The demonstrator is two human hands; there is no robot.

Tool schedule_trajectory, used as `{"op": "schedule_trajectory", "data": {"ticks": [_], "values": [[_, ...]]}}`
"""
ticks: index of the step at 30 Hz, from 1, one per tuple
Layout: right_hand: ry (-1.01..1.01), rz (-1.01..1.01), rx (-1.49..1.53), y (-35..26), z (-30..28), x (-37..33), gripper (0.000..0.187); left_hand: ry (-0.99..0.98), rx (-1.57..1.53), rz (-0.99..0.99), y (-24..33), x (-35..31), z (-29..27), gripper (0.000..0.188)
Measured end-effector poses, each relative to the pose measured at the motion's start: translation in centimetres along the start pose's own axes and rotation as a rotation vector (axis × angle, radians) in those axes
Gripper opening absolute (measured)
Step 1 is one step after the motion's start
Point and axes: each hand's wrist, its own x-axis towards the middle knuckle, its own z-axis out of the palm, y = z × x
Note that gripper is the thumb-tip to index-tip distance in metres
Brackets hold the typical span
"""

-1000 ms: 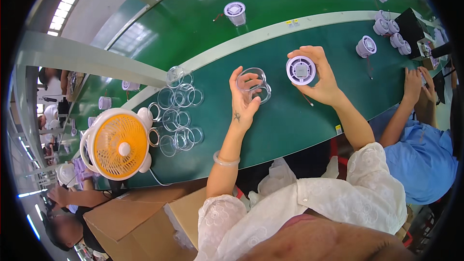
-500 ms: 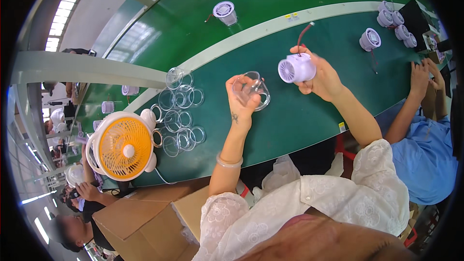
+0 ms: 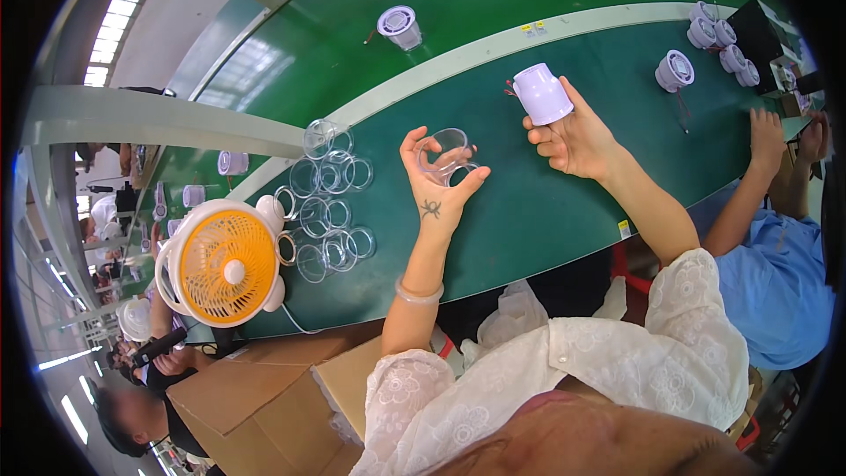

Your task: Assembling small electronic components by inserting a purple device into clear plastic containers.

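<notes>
At centre frame, above a flat green counter [image 3: 520, 229], the left hand [image 3: 441, 191] grasps a clear cylindrical cup [image 3: 448, 155]; rightward, the right hand [image 3: 583, 142] grips a tapered lavender plastic housing [image 3: 543, 95], apparently tilted to show its side.

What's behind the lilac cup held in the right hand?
Red wires show past the left edge of the lilac cup, against green tabletop. Where they attach can't be seen, and the tabletop straight behind the cup is covered.
</notes>
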Motion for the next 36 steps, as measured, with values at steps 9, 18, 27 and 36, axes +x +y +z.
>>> {"op": "schedule_trajectory", "data": {"ticks": [9, 18, 27, 36], "values": [[0.267, -0.586, -0.603, 1.1, 0.9, 0.7, 0.042, -0.024, 0.608, 0.331, -0.7, -0.2, 0.3, 0.058], [0.434, -1.216, -1.78, 0.9, 2.2, 0.1, 0.05, -0.08, 0.865, 0.605, 0.4, 0.1, 0.0, 0.039], [0.366, -1.306, -2.013, 0.8, 2.1, -0.1, 0.052, -0.128, 0.909, 0.644, 0.3, 0.2, -0.2, 0.027], [0.26, -1.298, -2.313, 0.7, 2.3, -0.3, 0.044, -0.177, 1.004, 0.751, 1.3, 0.2, -0.1, 0.016]]}}
